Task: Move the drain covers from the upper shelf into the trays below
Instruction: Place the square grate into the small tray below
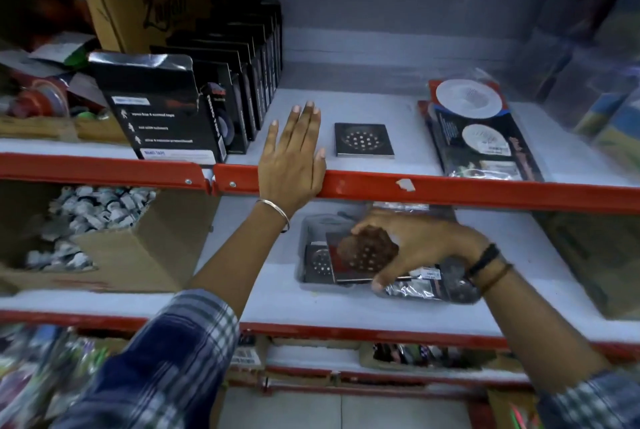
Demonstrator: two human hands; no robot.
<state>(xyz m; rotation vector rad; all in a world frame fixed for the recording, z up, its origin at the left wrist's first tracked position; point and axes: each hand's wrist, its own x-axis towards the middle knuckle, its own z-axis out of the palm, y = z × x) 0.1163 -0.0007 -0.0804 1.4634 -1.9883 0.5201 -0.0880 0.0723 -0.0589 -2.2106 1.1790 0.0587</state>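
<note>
In the lower tray, your right hand pinches one cover over another. One cover remains upstairs beside your flat, empty left hand.

So on the upper shelf there's one drain cover lying flat near the front edge, with the left hand resting flat just beside it at 9 o'clock, a row of upright boxes further out at 9, and a packet of strainers off at 3 o'clock. Down on the lower shelf, pretty much at 6 o'clock from that cover, sits a tray with another cover in it, and the right hand is over the tray gripping a held cover that overlaps that one. A cardboard box sits at 9 o'clock from the tray.
</note>
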